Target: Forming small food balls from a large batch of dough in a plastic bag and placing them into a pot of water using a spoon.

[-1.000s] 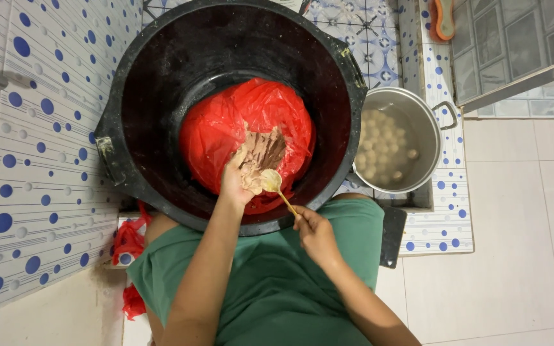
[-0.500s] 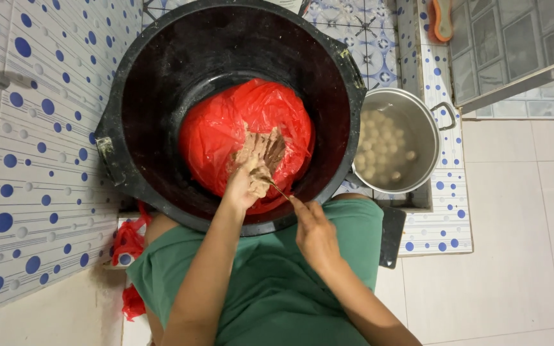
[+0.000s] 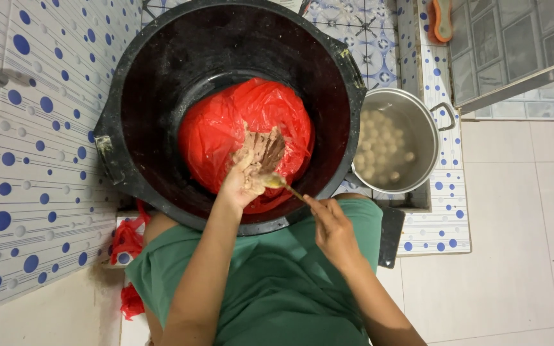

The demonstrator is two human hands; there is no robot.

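The left hand (image 3: 242, 182) is clamped on a lump of brown paste (image 3: 261, 150) over the red bag (image 3: 226, 128) in the black tub (image 3: 161, 83), the right hand (image 3: 335, 230) pinches a spoon (image 3: 277, 182), and, as I judge, paste could slip off the spoon short of the steel pot (image 3: 418, 128).

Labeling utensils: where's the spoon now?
Head view, centre: the spoon is in the right hand, its bowl against the left hand, over the red bag in the black tub.
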